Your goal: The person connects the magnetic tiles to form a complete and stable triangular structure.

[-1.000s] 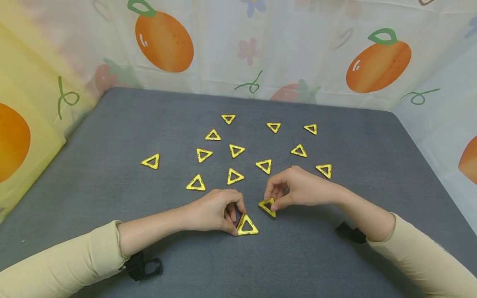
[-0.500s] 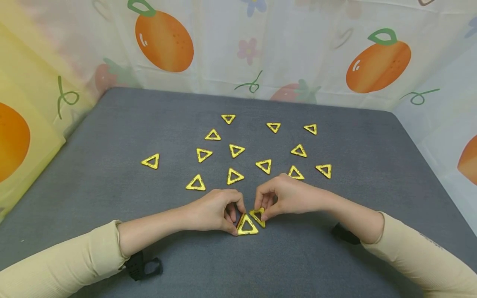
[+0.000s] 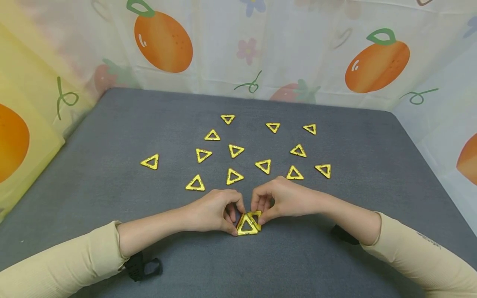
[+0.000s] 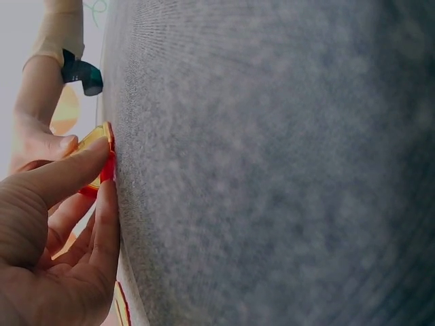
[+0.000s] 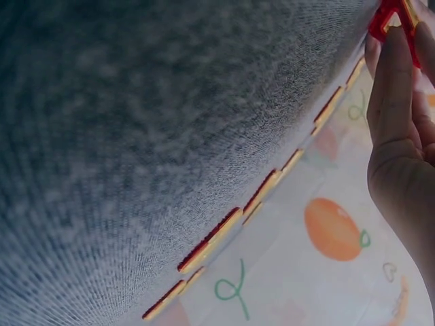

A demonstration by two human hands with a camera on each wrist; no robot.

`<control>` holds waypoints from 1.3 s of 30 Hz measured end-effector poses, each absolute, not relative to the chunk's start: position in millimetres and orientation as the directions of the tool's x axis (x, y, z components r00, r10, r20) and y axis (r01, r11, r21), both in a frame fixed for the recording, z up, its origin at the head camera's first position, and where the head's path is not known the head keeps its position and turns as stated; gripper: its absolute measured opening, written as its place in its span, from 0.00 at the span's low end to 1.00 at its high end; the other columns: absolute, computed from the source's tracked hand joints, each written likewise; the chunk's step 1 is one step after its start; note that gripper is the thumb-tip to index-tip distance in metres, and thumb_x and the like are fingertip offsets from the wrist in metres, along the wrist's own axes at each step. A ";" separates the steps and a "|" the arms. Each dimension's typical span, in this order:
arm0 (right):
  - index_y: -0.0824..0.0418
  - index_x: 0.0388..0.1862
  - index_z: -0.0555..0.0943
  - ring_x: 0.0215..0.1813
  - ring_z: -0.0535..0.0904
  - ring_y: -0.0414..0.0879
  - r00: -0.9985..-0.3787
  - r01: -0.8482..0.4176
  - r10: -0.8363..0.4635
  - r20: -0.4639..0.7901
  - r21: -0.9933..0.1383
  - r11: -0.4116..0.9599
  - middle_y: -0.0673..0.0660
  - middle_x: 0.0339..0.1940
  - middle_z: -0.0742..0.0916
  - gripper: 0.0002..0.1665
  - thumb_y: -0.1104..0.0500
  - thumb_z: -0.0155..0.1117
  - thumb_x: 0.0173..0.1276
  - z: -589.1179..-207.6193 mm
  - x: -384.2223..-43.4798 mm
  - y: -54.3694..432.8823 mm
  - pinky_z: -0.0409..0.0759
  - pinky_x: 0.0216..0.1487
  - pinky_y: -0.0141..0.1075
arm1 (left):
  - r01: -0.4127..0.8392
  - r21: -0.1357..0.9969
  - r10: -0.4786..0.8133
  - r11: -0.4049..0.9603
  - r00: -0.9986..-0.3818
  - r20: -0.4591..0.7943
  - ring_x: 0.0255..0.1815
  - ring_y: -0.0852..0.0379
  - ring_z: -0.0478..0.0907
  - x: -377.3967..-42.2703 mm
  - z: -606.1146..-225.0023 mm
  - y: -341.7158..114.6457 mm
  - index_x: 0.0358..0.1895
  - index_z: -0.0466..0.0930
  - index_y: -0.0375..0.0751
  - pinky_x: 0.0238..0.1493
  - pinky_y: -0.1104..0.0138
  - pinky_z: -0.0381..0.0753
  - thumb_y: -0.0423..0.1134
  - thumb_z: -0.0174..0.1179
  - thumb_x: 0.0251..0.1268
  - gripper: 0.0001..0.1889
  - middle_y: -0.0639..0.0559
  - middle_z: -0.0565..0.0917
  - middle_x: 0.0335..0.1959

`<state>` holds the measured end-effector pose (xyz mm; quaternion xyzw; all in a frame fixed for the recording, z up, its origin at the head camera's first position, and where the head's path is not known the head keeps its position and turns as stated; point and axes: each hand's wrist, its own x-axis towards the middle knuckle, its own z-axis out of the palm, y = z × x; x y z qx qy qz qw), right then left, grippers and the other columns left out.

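Yellow triangular magnetic tiles with red edges are in both hands. In the head view my left hand [image 3: 214, 210] pinches a tile [image 3: 247, 232] between thumb and fingers; it stands tilted on the table, with a reddish edge showing along its left side. My right hand [image 3: 285, 199] pinches another tile [image 3: 255, 213] right at the first one's right side, partly overlapped by it. In the left wrist view, the tile [image 4: 108, 168] at my left fingertips shows its red edge. The right wrist view catches only part of the right hand's tile [image 5: 413, 35] at the top corner.
Several more flat yellow tiles lie scattered beyond the hands on the dark grey table [image 3: 238, 269], among them one tile [image 3: 195, 183] near the left hand and one tile [image 3: 295, 173] behind the right. A fruit-patterned curtain [image 3: 220, 45] hangs at the back.
My right hand has moved left and slightly toward the front, bringing its tile up against the one in my left hand. The left hand has stayed in place.
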<state>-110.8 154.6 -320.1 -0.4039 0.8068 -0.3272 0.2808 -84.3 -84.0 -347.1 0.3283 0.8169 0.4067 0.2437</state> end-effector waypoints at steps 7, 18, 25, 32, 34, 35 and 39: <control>0.52 0.38 0.83 0.34 0.85 0.31 -0.506 -0.457 -0.844 -0.180 -0.774 0.439 0.45 0.33 0.89 0.15 0.57 0.79 0.53 -322.6 -109.3 152.4 0.85 0.37 0.31 | 0.340 0.826 0.737 0.450 -0.663 -0.128 0.31 0.70 0.80 -83.2 -348.0 -82.6 0.39 0.78 0.42 0.34 0.75 0.83 0.29 0.77 0.44 0.20 0.53 0.83 0.33; 0.52 0.38 0.83 0.32 0.85 0.30 -0.523 -0.479 -0.835 -0.173 -0.750 0.455 0.44 0.30 0.89 0.16 0.54 0.79 0.52 -324.8 -107.6 149.1 0.84 0.36 0.29 | 0.370 0.821 0.744 0.435 -0.661 -0.096 0.33 0.70 0.82 -83.1 -348.7 -78.8 0.40 0.77 0.39 0.35 0.78 0.83 0.27 0.76 0.45 0.19 0.50 0.83 0.35; 0.52 0.38 0.82 0.33 0.85 0.30 -0.528 -0.472 -0.828 -0.191 -0.744 0.473 0.43 0.31 0.89 0.16 0.54 0.79 0.53 -323.2 -105.9 147.2 0.84 0.37 0.29 | 0.394 0.809 0.748 0.436 -0.658 -0.083 0.34 0.69 0.82 -83.0 -347.3 -77.8 0.39 0.77 0.39 0.36 0.78 0.83 0.29 0.77 0.45 0.19 0.49 0.82 0.36; 0.50 0.37 0.82 0.33 0.85 0.29 -0.527 -0.484 -0.829 -0.186 -0.736 0.473 0.44 0.32 0.89 0.16 0.53 0.79 0.53 -324.0 -106.0 146.2 0.84 0.36 0.28 | 0.387 0.811 0.746 0.440 -0.660 -0.089 0.33 0.70 0.82 -83.4 -348.2 -77.4 0.39 0.77 0.39 0.35 0.78 0.83 0.29 0.78 0.44 0.20 0.49 0.82 0.35; 0.50 0.38 0.82 0.33 0.85 0.29 -0.527 -0.491 -0.831 -0.181 -0.733 0.471 0.44 0.32 0.89 0.16 0.53 0.79 0.53 -324.3 -106.3 146.1 0.84 0.36 0.28 | 0.388 0.809 0.745 0.441 -0.662 -0.088 0.32 0.70 0.82 -83.7 -348.0 -77.4 0.39 0.77 0.39 0.35 0.78 0.83 0.30 0.78 0.44 0.20 0.50 0.82 0.35; 0.50 0.38 0.82 0.33 0.85 0.29 -0.526 -0.494 -0.831 -0.179 -0.731 0.470 0.44 0.32 0.89 0.16 0.53 0.79 0.53 -324.4 -106.3 146.1 0.84 0.36 0.28 | 0.390 0.808 0.744 0.442 -0.662 -0.087 0.32 0.70 0.81 -83.7 -347.9 -77.5 0.39 0.77 0.39 0.35 0.78 0.83 0.30 0.78 0.44 0.20 0.50 0.82 0.35; 0.50 0.38 0.82 0.33 0.85 0.29 -0.521 -0.507 -0.837 -0.168 -0.728 0.461 0.44 0.33 0.89 0.17 0.53 0.80 0.52 -324.6 -106.4 146.1 0.84 0.36 0.27 | 0.391 0.803 0.741 0.451 -0.666 -0.092 0.31 0.71 0.81 -83.5 -347.0 -77.6 0.39 0.77 0.40 0.34 0.78 0.83 0.31 0.78 0.44 0.20 0.50 0.82 0.34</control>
